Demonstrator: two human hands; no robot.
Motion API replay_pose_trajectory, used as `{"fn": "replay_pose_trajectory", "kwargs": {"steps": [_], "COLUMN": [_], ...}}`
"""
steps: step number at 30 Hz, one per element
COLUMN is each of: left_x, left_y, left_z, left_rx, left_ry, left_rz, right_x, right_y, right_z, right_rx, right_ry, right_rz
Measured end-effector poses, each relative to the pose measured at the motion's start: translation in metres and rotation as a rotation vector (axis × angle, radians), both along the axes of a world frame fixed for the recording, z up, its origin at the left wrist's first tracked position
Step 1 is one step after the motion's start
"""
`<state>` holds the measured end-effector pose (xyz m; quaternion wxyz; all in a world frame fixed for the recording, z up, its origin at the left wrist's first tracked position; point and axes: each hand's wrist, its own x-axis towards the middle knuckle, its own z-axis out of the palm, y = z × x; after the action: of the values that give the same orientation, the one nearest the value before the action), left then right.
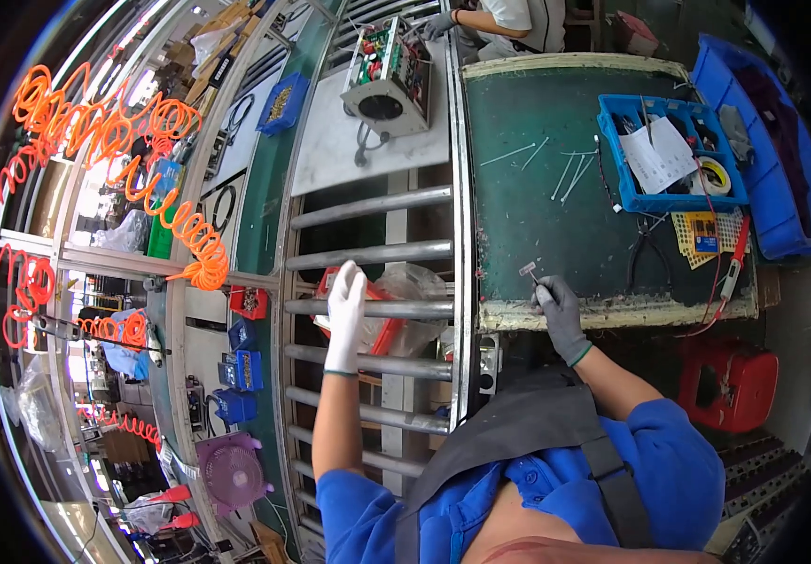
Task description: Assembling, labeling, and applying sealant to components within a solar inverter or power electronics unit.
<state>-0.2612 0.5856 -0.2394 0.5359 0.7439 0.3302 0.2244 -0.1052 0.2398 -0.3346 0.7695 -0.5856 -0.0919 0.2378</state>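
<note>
My left hand (345, 308), in a white glove, is held over the metal rollers (377, 209) with its fingers stretched out and nothing visible in it. My right hand (560, 315), in a grey glove, is closed at the near edge of the green-topped table (518, 226). It grips a small tool with a pale pinkish crosswise head (529, 270); its exact kind is not clear. Several thin pale cable ties (570, 177) lie farther off on the table. Black-handled pliers (648, 256) rest to the right of my right hand.
A boxy electronic unit (389, 80) stands on a white board (330, 141) on the roller line, beside a co-worker's gloved hand (438, 25). A blue tray (673, 200) holds paper and tape. A red bin (382, 334) sits below the rollers. Orange coiled hoses (194, 235) hang left.
</note>
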Motion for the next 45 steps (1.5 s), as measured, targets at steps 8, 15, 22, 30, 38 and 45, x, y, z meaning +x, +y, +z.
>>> {"fn": "replay_pose_trajectory", "kwargs": {"steps": [8, 15, 22, 30, 38, 45], "left_x": [0.197, 0.23, 0.122, -0.094, -0.274, -0.43], "left_y": [0.091, 0.103, 0.053, -0.049, -0.076, -0.196], "left_z": [0.041, 0.006, 0.015, 0.004, -0.058, -0.084], "left_rx": [0.983, 1.196, 1.16, 0.526, -0.398, -0.216], "left_ry": [0.12, 0.337, 0.11, -0.005, -0.238, -0.161], "left_rz": [-0.041, -0.063, -0.065, 0.407, 0.788, 0.701], "right_x": [0.033, 0.05, 0.052, 0.04, -0.035, -0.185], "right_y": [-0.058, -0.075, -0.019, 0.03, 0.177, 0.21], "right_z": [-0.011, -0.011, 0.004, 0.01, 0.024, 0.009], "right_rx": [-0.187, -0.326, -0.169, -0.043, 0.148, 0.238], "right_ry": [-0.034, 0.021, 0.027, -0.015, 0.073, 0.179], "right_rz": [-0.142, -0.101, 0.072, 0.24, -0.017, 0.03]}}
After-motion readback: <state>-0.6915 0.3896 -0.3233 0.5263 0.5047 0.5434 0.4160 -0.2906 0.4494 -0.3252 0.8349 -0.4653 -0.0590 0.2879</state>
